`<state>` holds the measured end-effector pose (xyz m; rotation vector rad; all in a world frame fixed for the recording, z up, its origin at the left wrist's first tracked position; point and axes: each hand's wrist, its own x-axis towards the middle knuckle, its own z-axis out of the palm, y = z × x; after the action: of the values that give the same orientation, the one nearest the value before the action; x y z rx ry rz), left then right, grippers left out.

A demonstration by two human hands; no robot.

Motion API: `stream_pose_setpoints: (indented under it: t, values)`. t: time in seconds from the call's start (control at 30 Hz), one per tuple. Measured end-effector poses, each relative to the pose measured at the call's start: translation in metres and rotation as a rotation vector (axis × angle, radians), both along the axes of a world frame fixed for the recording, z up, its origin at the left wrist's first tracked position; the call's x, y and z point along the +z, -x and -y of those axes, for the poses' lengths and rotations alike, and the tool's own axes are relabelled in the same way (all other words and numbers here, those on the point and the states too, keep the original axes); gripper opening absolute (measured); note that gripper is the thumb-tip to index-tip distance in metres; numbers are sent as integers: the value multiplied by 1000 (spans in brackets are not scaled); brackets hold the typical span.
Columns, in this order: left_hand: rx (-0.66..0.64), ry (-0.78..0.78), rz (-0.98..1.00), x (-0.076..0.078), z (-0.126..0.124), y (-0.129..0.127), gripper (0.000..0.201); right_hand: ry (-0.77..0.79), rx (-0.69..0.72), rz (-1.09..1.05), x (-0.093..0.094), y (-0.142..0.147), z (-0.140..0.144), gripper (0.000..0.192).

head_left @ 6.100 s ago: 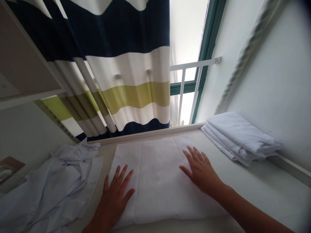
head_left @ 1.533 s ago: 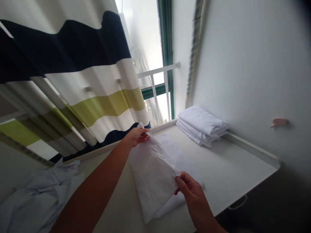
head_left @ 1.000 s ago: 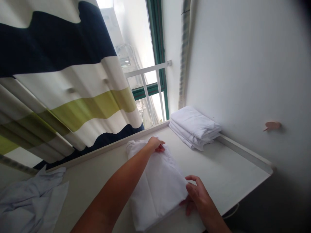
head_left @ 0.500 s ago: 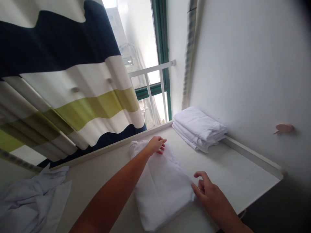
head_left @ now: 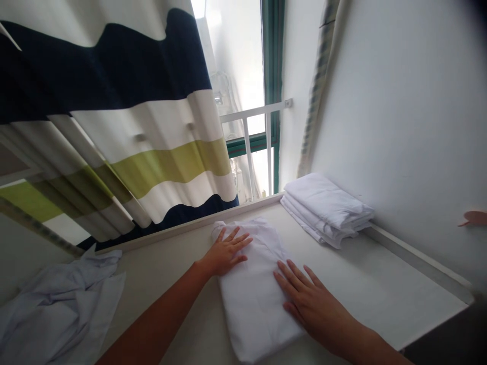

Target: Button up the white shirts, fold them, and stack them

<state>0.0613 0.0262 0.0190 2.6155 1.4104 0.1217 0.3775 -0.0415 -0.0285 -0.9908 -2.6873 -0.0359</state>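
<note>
Both palms lie flat and unclenched, left hand [head_left: 225,252] and right hand [head_left: 309,300], pressing the folded shirt [head_left: 255,289] smooth (neatly squared); lifting it onto the pile [head_left: 327,208] looks next.

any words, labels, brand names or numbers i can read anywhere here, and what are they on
None can be read.
The folded white cloth under the left hand and right hand shows no label or print.
The stack of folded white cloths, the crumpled pale garment and the striped curtain carry no text, only colour bands.
The wall is bare of signs.
</note>
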Motion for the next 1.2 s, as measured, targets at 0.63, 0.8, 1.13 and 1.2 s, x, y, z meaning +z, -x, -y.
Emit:
stream_pose_setpoints:
  t: [0.63, 0.8, 1.13, 1.2]
  values:
    - [84, -129, 21, 5, 41, -45, 55, 222, -2, -15, 20, 31, -85, 66]
    - [-66, 58, 33, 6, 87, -57, 64, 329, -100, 24, -10, 46, -126, 69]
    - [-114, 53, 86, 17, 106, -53, 64, 232, -120, -51, -4, 43, -152, 56]
    - [-186, -46, 45, 22, 121, -55, 68, 215, -99, -58, -2, 50, -166, 54]
